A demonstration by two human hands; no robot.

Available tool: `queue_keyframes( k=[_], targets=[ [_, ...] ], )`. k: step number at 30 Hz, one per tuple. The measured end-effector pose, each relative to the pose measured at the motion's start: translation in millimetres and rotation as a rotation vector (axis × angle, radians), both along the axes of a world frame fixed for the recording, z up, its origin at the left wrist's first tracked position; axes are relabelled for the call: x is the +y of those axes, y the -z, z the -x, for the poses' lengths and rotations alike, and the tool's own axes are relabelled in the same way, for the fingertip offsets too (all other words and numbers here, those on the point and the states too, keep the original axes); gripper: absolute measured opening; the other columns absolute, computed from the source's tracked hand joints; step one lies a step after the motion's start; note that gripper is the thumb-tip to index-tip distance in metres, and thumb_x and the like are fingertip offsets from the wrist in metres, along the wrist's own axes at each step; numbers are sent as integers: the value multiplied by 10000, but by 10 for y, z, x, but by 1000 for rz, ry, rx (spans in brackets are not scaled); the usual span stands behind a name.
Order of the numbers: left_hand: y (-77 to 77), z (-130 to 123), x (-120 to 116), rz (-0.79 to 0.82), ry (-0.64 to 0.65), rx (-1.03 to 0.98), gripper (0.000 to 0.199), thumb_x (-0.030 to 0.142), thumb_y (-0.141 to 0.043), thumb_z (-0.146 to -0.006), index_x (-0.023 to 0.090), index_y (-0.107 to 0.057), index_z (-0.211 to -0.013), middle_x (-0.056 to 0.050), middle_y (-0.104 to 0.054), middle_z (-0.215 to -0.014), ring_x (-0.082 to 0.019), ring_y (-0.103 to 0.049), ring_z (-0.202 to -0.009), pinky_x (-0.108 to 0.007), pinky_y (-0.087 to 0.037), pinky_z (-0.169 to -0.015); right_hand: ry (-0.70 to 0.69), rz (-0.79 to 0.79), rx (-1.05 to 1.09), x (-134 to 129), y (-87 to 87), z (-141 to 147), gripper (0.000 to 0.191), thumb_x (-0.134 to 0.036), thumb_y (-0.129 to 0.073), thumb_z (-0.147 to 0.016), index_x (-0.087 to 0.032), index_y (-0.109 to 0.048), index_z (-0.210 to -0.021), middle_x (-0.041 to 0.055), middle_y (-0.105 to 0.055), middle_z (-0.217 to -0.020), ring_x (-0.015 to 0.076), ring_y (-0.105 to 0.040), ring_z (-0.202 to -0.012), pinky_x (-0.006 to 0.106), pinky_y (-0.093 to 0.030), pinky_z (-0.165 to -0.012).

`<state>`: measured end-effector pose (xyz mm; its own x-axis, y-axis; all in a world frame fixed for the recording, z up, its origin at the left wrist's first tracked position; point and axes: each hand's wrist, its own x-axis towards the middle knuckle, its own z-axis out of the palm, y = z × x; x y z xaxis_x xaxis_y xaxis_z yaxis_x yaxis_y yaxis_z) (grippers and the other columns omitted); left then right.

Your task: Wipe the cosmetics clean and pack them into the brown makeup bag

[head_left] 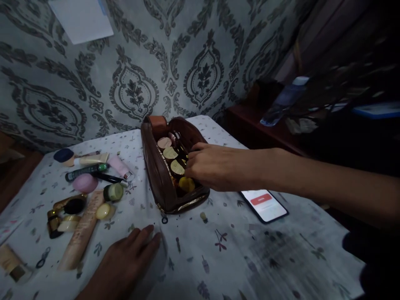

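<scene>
A brown zip pouch (152, 171) stands unzipped at the middle of the table, with several round-lidded cosmetic jars (170, 153) inside. A yellow round item (186, 184) sits at the pouch's near end. My right hand (209, 166) reaches in over the pouch's right side. Its fingers are curled, the tips hidden among the contents; whatever they hold cannot be made out. Flat on the tablecloth, in front of the pouch, lies my left hand (126, 260), fingers stretched out and holding nothing. A small cream-lidded jar (105, 211) lies to its upper left.
Left of the pouch lie a beige tube (83, 231), a pink sponge (85, 183), a green-lidded jar (114, 192), a dark green tube (86, 171) and other cosmetics. A lit phone (265, 206) rests under my right forearm. A plastic bottle (284, 102) is beyond the table at right.
</scene>
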<state>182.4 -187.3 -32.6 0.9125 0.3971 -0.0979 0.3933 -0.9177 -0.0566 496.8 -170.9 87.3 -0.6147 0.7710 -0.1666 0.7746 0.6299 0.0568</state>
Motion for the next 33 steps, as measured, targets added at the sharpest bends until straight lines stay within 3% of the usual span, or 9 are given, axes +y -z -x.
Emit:
queue_keyframes(
  k=[3, 7, 16, 19, 22, 24, 27, 29, 33],
  targets=[
    [-82, -33, 2, 22, -2, 19, 549, 37, -445, -846, 245, -520, -1348, -108, -619, -1353, -244, -634, -1133, -352, -577, -867, 5, 34, -63, 127, 21, 122, 125, -198, -594, -885, -128, -697, -892, 106, -682, -892, 225, -589, -877, 345, -387, -785],
    [-76, -66, 4, -11, 14, 25, 538, 28, -465, -851, 245, -522, -1340, -94, -635, -1328, -234, -638, -1108, -329, -581, -858, -71, -61, -117, 328, 187, 256, 329, -370, -712, -811, -81, -708, -968, 203, -618, -1169, 342, -501, -1119, 427, -378, -923],
    [-79, -87, -6, 40, 8, -47, 528, 25, -493, -825, 203, -547, -1319, -124, -633, -1301, -262, -635, -1075, -355, -594, -799, -81, -57, -56, 465, 467, 300, 350, -236, -612, -833, -43, -665, -1120, 209, -600, -1242, 348, -467, -1180, 462, -321, -1017],
    [-98, -87, 1, 25, 20, -13, 521, 26, -465, -832, 194, -544, -1319, -124, -638, -1301, -265, -635, -1079, -364, -598, -797, -89, -93, -37, 462, 418, 289, 337, -245, -655, -810, -65, -672, -1094, 192, -612, -1232, 348, -474, -1174, 472, -315, -1019],
    [-88, -72, 4, 10, 14, 8, 549, 12, -451, -830, 204, -533, -1338, -115, -627, -1326, -257, -630, -1099, -357, -596, -821, -45, -96, -10, 390, 233, 260, 226, -248, -688, -798, -112, -693, -979, 139, -673, -1082, 294, -544, -1046, 430, -372, -919],
    [-71, -63, 3, 13, -3, 30, 565, 14, -456, -828, 224, -533, -1347, -106, -618, -1343, -261, -622, -1121, -355, -594, -832, -20, -10, 11, 297, 82, 228, 108, -220, -648, -834, -141, -701, -885, 91, -696, -930, 229, -584, -883, 358, -395, -789],
    [-61, -74, -1, 20, -35, 108, 573, 37, -472, -839, 260, -526, -1365, -88, -613, -1356, -261, -607, -1151, -346, -589, -845, -21, 193, 1, 136, -62, 173, 175, -142, -561, -876, -154, -699, -768, 60, -687, -800, 161, -561, -699, 302, -350, -641],
    [-72, -95, -5, 25, -51, 146, 564, 40, -458, -856, 268, -524, -1368, -80, -612, -1357, -245, -603, -1152, -335, -583, -851, -6, 265, -23, 59, -71, 148, 208, -114, -537, -881, -150, -700, -757, 55, -680, -772, 141, -534, -639, 297, -324, -606],
    [-66, -109, -2, 41, -43, 122, 529, 38, -440, -874, 238, -527, -1356, -90, -614, -1345, -239, -596, -1144, -332, -578, -843, 3, 266, -46, 25, 30, 144, 206, -158, -535, -916, -145, -715, -817, 55, -680, -757, 136, -534, -623, 302, -321, -623]
  ],
)
